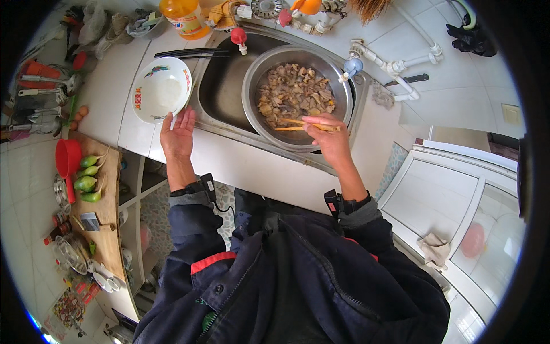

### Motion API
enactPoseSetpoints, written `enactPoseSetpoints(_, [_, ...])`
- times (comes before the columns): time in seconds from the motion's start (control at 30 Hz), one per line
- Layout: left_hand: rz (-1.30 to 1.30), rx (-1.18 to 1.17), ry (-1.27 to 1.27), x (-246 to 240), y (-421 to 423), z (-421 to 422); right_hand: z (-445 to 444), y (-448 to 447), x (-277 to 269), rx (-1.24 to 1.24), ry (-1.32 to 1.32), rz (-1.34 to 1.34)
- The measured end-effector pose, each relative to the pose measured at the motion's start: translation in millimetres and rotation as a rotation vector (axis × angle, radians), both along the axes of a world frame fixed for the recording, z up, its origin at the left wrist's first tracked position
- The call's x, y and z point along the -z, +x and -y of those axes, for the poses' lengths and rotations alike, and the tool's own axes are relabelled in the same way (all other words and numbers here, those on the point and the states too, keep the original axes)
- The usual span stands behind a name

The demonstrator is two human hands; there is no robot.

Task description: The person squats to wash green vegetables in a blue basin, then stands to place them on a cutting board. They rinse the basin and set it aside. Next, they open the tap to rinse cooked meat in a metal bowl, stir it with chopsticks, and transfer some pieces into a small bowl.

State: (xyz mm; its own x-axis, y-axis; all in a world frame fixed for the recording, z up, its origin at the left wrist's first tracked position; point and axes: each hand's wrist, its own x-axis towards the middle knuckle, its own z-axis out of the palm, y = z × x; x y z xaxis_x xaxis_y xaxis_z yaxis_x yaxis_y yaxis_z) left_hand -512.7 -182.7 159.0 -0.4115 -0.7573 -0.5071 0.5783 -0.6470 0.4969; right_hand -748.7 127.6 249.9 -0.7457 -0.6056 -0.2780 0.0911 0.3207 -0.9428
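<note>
A wide steel basin (247,92) rests over the right part of the double sink and holds chopped meat pieces (296,92) in liquid. With my right hand (328,139) I grip a pair of wooden chopsticks (290,124), their tips over the near left part of the meat. My left hand (178,131) is palm up with fingers apart, its fingertips at the near rim of a white patterned bowl (165,92). The bowl stands on the tiled counter left of the sink; whether the fingers bear any of its weight, I cannot tell.
Dark chopsticks (191,52) lie behind the bowl. A red-handled tap (239,38) and a blue-handled tap (352,68) reach over the sink. A bottle of orange liquid (184,19) stands at the back. At the left are a red ladle (68,159), green radishes (88,182) and a cleaver (90,221).
</note>
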Motion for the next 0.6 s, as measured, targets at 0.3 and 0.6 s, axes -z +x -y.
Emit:
enactPoseSetpoints(0.3, [0.049, -0.047, -0.035, 14.5, -4.9, 27.6, 22.4, 5.2, 55.4, 0.221, -0.045, -0.027])
enactPoseSetpoints(0.6, [0.232, 0.006, -0.128, -9.4, 5.8, 4.6, 8.9, -0.2, 48.1, 0.224, 0.025, -0.220])
